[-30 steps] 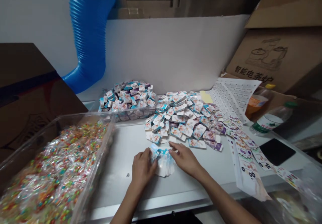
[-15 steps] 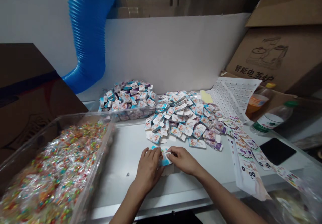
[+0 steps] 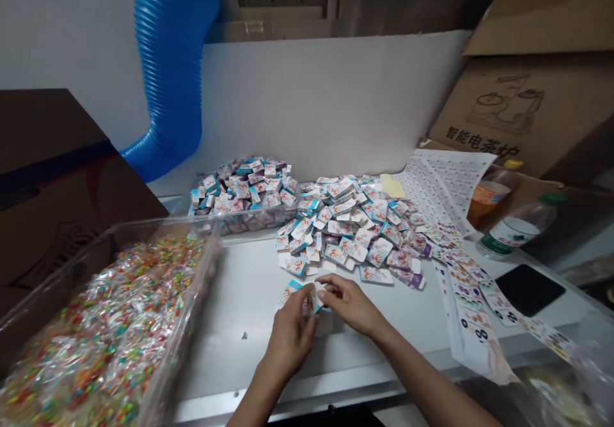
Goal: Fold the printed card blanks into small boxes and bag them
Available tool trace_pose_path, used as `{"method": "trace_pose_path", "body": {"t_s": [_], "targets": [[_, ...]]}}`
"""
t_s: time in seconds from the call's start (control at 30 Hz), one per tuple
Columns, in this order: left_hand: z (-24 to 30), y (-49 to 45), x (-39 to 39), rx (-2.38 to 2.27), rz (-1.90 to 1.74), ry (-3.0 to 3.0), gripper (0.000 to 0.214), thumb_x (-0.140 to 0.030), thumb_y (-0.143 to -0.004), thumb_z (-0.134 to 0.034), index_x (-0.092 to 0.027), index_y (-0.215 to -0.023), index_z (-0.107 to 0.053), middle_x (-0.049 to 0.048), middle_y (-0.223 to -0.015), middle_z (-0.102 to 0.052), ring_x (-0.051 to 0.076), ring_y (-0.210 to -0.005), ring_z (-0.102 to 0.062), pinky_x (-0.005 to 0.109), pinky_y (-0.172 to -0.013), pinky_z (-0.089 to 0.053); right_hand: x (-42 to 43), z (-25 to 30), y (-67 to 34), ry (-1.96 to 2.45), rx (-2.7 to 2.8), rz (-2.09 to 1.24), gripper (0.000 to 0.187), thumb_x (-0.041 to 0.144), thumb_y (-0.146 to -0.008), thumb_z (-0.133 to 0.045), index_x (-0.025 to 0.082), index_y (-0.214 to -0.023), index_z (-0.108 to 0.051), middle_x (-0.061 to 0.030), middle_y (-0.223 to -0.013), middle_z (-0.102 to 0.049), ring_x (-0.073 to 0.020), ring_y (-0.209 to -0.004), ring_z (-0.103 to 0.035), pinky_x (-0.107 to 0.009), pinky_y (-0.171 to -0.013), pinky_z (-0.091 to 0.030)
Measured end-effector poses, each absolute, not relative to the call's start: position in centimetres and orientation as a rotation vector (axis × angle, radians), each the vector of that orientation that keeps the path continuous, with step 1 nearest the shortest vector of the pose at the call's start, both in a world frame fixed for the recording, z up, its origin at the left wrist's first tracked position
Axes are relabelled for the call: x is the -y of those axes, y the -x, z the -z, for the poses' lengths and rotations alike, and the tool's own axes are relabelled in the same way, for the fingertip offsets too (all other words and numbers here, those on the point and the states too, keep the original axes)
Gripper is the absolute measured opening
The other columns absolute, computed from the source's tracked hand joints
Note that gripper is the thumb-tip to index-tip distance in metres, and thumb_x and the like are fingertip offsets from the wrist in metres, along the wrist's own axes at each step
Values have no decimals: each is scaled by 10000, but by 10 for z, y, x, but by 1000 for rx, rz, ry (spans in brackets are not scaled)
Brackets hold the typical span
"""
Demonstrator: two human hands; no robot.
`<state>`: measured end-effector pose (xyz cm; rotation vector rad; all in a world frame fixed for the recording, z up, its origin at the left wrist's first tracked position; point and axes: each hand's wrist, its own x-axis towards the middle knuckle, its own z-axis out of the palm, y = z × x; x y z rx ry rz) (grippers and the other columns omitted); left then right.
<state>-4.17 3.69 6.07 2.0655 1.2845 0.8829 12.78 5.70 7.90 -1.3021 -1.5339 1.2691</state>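
Above the front part of the white table, a small printed cardboard box (image 3: 315, 300) is held between my two hands, its white end up. My left hand (image 3: 291, 331) grips the box from the left with thumb and fingers. With bent fingers, my right hand (image 3: 349, 304) pinches its white end from the right. Another small box (image 3: 290, 290), white and blue with a red hand print, lies just beyond my left fingers, partly hidden by them. Past my hands spreads a loose pile of similar boxes (image 3: 355, 222).
A clear bin (image 3: 192, 286) of wrapped colourful pieces stands at left. Behind it is a clear tray (image 3: 249, 219) heaped with small boxes. Sticker sheets (image 3: 472, 318), a dark flat tablet-like object (image 3: 530, 288) and two bottles, one green-capped (image 3: 515, 232), are at right.
The box in my hands has been tilted up, showing its white end. My left hand has shifted slightly right and turned, and a box beyond it is now more visible.
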Motion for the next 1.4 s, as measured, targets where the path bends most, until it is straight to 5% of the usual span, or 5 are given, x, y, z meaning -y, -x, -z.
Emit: {"method": "trace_pose_path", "body": {"t_s": [0.23,0.53,0.8,1.23,1.4], "targets": [[-49,30,-33,-1366,-1130,-2073,439,-211,-845,-463,-184,-1267,-344,111,-1198,-552,209,-1093,-546,361,-888,-475,-35,-67,-112,913,920,-1621,340,351,-742,-656,184,-1038,-638,-43,-929,-661,-180,-895,-569,-292,-800,-408],[-29,28,-36,-1318,-1224,-2346,425,-144,-818,-467,-160,-1235,-384,147,-1233,-511,227,-1162,-494,399,-943,-451,-32,-61,-102,891,609,-1765,276,252,-656,-706,173,-916,-656,-28,-827,-668,-156,-755,-595,-266,-705,-449],[-35,31,-35,-1293,-1202,-2369,439,-167,-817,-476,-157,-1245,-379,136,-1170,-556,224,-1109,-531,377,-901,-482,-22,-67,-98,1277,1328,-1035,368,388,-859,-471,201,-1140,-619,-84,-1130,-623,-233,-1092,-527,-370,-984,-361],[-29,36,-36,-1231,-1328,-2462,562,-98,-819,-467,-151,-1342,-269,166,-1262,-492,224,-1168,-475,403,-923,-468,-12,-74,-98,1514,2074,-119,421,160,-843,-417,105,-1253,-501,-129,-1046,-634,-257,-910,-532,-427,-833,-398],[-30,38,-34,-1153,-1251,-2466,568,-106,-824,-459,-161,-1352,-259,156,-1290,-477,225,-1196,-452,404,-944,-452,-13,-70,-100,1534,2116,-115,402,194,-890,-392,121,-1280,-453,-106,-956,-645,-226,-867,-542,-374,-790,-429]]}}
